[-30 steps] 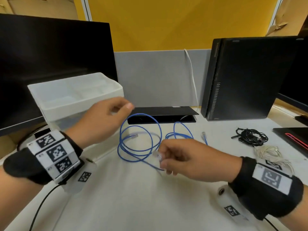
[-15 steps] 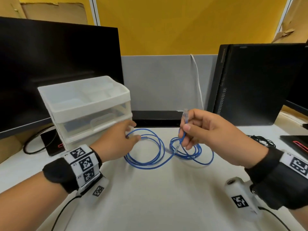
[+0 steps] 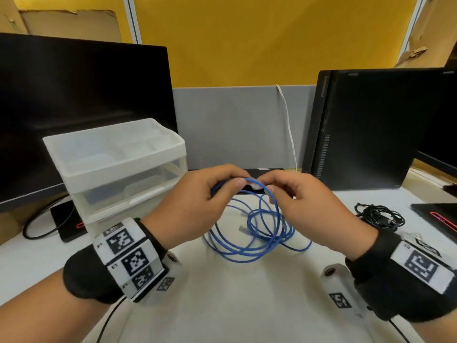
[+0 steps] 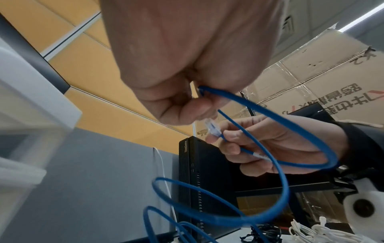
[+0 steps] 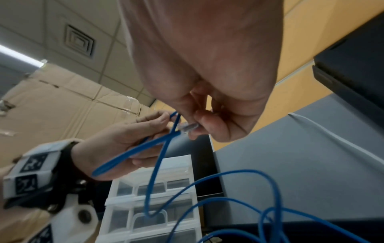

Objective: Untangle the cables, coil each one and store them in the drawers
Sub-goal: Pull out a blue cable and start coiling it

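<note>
left hand (image 3: pixel 195 206): pinches a blue cable (image 3: pixel 249 240) loop, frame centre.
right hand (image 3: pixel 304 206): pinches its clear plug (image 5: pixel 190 126).
cable: rest hangs to the desk (image 3: pixel 222 305).
tip: wind even loops, plug tucked inside.
drawers (image 3: pixel 118 167): centre left.

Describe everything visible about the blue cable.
The blue cable is a thin, round network lead with a smooth plastic-looking jacket and clear plug ends. Most of it lies in loose overlapping loops on the white desk, where one plug rests among them. Its upper loops are lifted: the left hand grips a loop, and the right hand pinches the other clear plug beside it. It is only partly coiled and still outside the drawer unit.
</note>
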### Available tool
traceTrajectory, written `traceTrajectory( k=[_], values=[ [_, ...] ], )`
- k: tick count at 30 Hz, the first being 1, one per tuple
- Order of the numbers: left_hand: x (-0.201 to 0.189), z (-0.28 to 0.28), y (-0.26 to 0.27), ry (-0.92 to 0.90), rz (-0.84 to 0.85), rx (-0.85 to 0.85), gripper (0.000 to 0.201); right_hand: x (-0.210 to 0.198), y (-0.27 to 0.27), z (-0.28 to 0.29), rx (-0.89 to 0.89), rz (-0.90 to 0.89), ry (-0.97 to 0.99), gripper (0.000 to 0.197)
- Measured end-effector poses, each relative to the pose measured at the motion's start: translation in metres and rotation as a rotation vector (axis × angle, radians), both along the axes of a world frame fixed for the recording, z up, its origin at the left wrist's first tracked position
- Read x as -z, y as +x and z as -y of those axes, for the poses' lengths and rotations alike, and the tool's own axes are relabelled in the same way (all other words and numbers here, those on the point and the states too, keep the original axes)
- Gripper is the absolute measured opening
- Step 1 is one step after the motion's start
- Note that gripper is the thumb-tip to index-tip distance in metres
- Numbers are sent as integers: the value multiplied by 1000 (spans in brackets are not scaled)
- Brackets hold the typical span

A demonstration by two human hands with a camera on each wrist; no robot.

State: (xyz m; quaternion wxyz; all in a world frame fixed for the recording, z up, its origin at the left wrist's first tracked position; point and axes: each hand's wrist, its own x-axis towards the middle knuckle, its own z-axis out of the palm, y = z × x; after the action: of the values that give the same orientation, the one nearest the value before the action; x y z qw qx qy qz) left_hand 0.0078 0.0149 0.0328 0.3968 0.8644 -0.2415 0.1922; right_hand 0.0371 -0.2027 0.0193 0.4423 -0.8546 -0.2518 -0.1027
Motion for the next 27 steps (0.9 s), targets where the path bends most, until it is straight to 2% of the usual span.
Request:
traceTrajectory(
  k=[5, 8, 13, 16, 20, 23, 27],
  values=[
    [9, 0, 10, -161, -55, -46, 14, -3, -5, 1, -47, -66, 75, 35],
    [14, 0, 14, -145, -164, -50, 14, 0, -4, 5, -61, -154, 138, 35],
    [14, 3, 13, -148, -316, -33, 15, -1, -5, 8, -149, -353, 365, 26],
    [10, 4, 10, -215, -438, 17, 19, -1, -4, 11, -169, -283, 316, 17],
    [3, -4, 12, -352, -621, 136, 32, 1, -2, 14, -229, -222, 282, 20],
    [2, -8, 16, -420, -559, 145, 31, -3, -2, 16, -329, -245, 335, 18],
    [7, 6, 10, -220, -312, 219, 34, -7, -2, 12, -395, -236, 309, 14]
  ],
)
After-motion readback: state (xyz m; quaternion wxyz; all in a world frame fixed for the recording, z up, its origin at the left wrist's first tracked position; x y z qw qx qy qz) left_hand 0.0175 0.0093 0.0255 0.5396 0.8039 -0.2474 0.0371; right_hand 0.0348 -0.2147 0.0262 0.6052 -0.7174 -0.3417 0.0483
